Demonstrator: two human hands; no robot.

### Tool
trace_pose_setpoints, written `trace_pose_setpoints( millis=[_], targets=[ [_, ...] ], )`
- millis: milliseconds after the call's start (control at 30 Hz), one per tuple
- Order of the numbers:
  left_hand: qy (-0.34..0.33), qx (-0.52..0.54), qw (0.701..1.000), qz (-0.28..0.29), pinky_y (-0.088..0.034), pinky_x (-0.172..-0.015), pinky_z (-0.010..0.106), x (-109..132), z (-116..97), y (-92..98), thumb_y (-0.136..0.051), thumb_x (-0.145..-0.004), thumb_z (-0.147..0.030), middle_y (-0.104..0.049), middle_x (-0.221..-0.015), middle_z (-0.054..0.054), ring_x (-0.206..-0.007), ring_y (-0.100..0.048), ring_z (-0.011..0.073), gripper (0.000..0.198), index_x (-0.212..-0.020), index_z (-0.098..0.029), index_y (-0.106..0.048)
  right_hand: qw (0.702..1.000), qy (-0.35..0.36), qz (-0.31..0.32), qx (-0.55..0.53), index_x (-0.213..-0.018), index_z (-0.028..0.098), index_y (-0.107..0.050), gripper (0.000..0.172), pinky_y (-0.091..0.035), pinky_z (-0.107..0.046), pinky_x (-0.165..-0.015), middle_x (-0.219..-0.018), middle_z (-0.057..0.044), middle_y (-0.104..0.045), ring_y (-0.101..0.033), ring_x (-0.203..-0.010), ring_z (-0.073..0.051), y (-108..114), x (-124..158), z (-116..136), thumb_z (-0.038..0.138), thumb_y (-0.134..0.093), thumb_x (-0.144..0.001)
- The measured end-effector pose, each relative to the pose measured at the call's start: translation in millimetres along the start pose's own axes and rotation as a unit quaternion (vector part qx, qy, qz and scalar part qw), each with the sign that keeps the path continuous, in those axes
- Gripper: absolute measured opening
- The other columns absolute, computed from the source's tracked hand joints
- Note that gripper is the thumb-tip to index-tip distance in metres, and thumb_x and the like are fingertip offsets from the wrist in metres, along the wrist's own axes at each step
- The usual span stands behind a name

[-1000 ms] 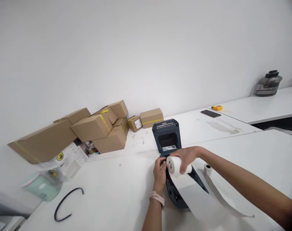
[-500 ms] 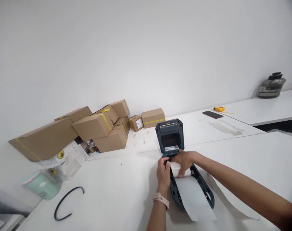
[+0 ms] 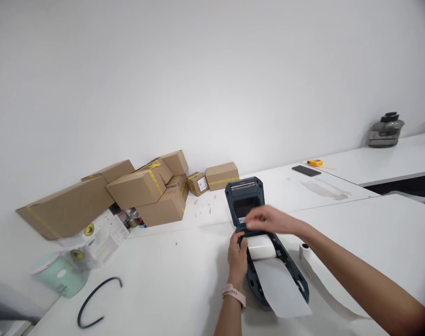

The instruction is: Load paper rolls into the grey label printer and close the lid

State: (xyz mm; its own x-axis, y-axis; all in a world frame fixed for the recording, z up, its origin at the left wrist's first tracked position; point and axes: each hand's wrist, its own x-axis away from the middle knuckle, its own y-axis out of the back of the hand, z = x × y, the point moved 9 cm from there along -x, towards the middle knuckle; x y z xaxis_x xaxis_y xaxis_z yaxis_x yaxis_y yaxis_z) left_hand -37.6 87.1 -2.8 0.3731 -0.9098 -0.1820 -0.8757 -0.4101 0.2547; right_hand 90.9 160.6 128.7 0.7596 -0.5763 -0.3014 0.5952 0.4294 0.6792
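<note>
A dark label printer point(image 3: 256, 283) lies on the white table with its lid point(image 3: 246, 185) raised. Inside it sits a white paper roll point(image 3: 262, 247), its loose strip point(image 3: 282, 289) hanging out over the front. My left hand point(image 3: 237, 255), with a pink watch band on the wrist, is closed around the left edge of the printer near the hinge. Above the roll, in front of the lid, hovers my right hand point(image 3: 273, 220), slightly blurred. Its fingers are loosely bent and somewhat apart, and I see nothing in them.
Right of the printer lies a small paper roll point(image 3: 304, 251) with its strip uncurled. Cardboard boxes point(image 3: 163, 205) are piled at the back left. A black curved strip point(image 3: 89, 298) and a mint-green container point(image 3: 60, 275) lie left; a phone point(image 3: 306, 171) and yellow tape measure point(image 3: 315, 163) lie back right.
My right hand has lifted off the paper roll and moved up toward the lid, uncovering the roll. My left hand keeps its place on the printer. The view has shifted slightly.
</note>
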Motion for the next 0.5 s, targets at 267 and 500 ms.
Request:
trace_pose_setpoints(
  millis=[267,500],
  targets=[
    [0.029,0.013,1.0,-0.001,-0.036,-0.111,0.037,7,2,0.2,-0.049,-0.09,-0.048,-0.057,-0.14,0.008,-0.132,-0.048,0.0257,0.044,-0.124,-0.024,-0.061,0.952,-0.059,-0.265,-0.139,-0.133,0.026,-0.054,0.064,-0.038,-0.05,-0.107,-0.133,-0.008,-0.061,-0.05,-0.128,-0.03,86,-39,-20,0.068,-0.024,-0.094],
    [0.085,0.03,0.994,-0.063,-0.031,-0.116,0.037,28,9,11.3,-0.024,-0.094,-0.064,-0.013,-0.164,0.012,-0.148,-0.024,0.0241,0.078,-0.156,-0.02,-0.009,0.939,-0.022,-0.275,-0.205,-0.115,0.027,-0.063,0.049,-0.035,-0.042,-0.112,-0.133,-0.003,-0.062,-0.053,-0.125,-0.026,54,22,-7,0.058,-0.03,-0.097]
  ],
)
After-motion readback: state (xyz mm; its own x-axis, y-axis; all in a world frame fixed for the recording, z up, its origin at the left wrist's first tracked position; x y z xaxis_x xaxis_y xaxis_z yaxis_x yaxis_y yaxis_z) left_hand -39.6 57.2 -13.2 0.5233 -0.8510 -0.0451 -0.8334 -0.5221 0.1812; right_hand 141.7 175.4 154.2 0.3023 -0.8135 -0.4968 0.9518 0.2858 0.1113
